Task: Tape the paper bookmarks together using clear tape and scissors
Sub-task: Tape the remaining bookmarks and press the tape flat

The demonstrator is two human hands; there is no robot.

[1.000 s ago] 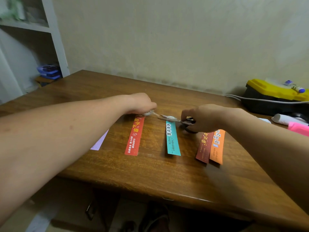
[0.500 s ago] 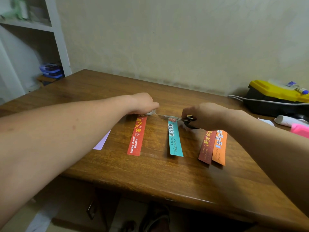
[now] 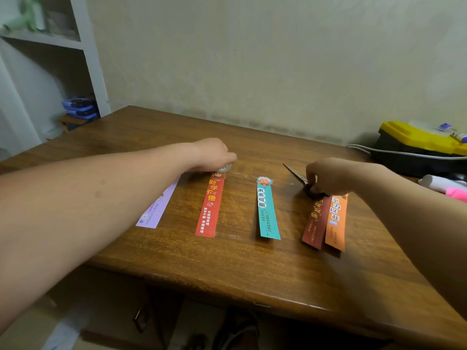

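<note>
Your left hand (image 3: 212,155) grip: fingers curled down over the clear tape roll (image 3: 224,169), holding it on the tabletop (image 3: 240,269) just above the top end of the red bookmark (image 3: 211,205); roll mostly hidden under the fingers, only its lower edge shows. Your right hand (image 3: 331,175) grip: fingers curled tight round the dark handles of the scissors (image 3: 294,173); blades read as one thin line, so closed or near it; tip points toward the upper left of the frame; can't tell if the blades touch the wood. The handles sit right at the top ends of the dark red bookmark (image 3: 316,221) and the orange bookmark (image 3: 336,221); those two lie side by side, long edges touching or overlapping, right of centre. The teal bookmark (image 3: 267,210) lies alone at centre, apart from both neighbours; the purple bookmark (image 3: 158,205) is left of the red one, partly under your left forearm. There is a faint shiny streak on the wood between roll and scissors; can't tell if it's tape.

Containers: black toolbox (image 3: 417,145) with yellow lid at the right edge, lid shut, contents hidden; a purple-capped tube (image 3: 452,131) lies on the lid. A white cable (image 3: 404,154) runs across its front. A white roll (image 3: 434,181) and a pink item (image 3: 457,194) sit at far right, just beyond your right forearm. White shelf (image 3: 50,41) upper left; a stack of blue boxes (image 3: 79,108) below it.
</note>
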